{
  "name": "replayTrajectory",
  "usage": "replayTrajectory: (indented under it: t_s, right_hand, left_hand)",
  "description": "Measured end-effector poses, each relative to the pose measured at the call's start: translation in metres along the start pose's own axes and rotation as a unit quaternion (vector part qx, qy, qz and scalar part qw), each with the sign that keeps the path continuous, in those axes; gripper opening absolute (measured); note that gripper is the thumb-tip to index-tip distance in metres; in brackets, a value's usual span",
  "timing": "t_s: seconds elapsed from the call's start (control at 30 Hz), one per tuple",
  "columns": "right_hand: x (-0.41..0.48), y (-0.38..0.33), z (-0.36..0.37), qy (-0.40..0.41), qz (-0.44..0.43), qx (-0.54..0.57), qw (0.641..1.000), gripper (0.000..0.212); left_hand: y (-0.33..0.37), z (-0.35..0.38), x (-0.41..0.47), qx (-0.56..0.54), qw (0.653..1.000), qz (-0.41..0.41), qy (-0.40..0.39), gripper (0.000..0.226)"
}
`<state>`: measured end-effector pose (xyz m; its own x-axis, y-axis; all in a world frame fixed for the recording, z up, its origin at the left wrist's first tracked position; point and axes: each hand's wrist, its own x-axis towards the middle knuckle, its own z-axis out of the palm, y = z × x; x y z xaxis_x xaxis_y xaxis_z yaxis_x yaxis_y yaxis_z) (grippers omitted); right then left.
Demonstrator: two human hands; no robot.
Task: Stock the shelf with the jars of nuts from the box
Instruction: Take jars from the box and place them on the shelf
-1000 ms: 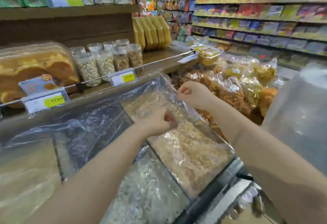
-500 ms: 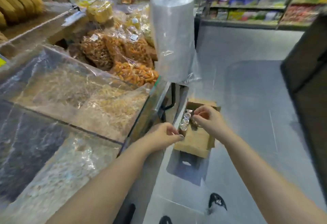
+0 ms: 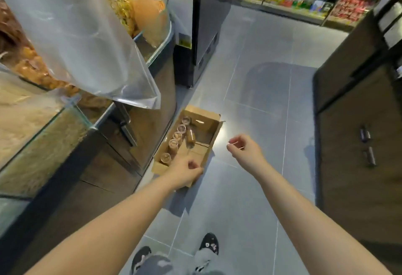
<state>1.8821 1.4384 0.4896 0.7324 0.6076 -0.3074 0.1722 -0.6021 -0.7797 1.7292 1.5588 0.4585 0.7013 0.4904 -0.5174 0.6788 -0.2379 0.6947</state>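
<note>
Plainly the stocking is not finished: the cardboard box sits on the floor against the base of the display counter, and jars of nuts remain inside, most upright in a row along its left wall, one lying on its side beside them. The left hand hangs over the near end of the box, fingers loosely curled and grasping nothing. The right hand hovers to the right of the box, also curled and without a jar (a thin pale sliver shows at its fingertips; I cannot tell what). The shelf to be filled is not in view.
</note>
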Motion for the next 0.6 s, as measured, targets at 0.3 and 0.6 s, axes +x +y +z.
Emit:
replayTrajectory:
  t_s: [0.3,0.6]
  right_hand:
    - [0.118,0.049,0.003,-0.128,0.039,-0.108,0.985,0.014]
    - [0.279,0.067,0.049,-0.239,0.005,-0.174,0.955,0.021]
  left_hand:
    - [-0.024,0.005,0.097,-0.055,0.991,-0.107,0.058,0.012]
    - [-0.053,-0.005,0.271,-0.160,0.946,-0.261,0.107,0.023]
